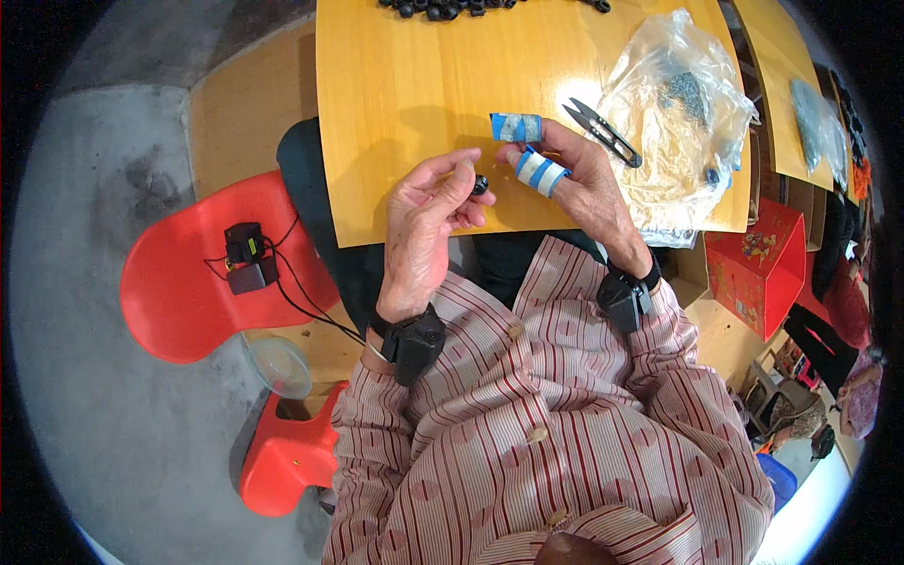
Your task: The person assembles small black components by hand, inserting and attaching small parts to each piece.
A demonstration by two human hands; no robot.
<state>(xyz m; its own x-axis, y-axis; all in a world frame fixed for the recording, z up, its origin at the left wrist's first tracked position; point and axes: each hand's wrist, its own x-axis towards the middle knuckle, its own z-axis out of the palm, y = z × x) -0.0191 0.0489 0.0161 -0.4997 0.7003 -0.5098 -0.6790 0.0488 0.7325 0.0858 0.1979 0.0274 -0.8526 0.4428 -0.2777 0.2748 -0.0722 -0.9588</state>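
Observation:
My left hand (428, 212) pinches a small black part (480, 185) between thumb and fingers, over the near edge of a yellow wooden table (395, 85). My right hand (574, 174) sits just to the right of it, with two fingers wrapped in blue and white tape (539, 169); its fingertips reach toward the black part. Whether the right hand also grips the part is unclear. Black thread snips (603, 132) lie on the table just behind the right hand.
A crumpled clear plastic bag (678, 122) lies at the table's right. A row of small black parts (452, 8) lines the far edge. A red chair (179, 282) with a black device stands left, a red box (758, 264) right.

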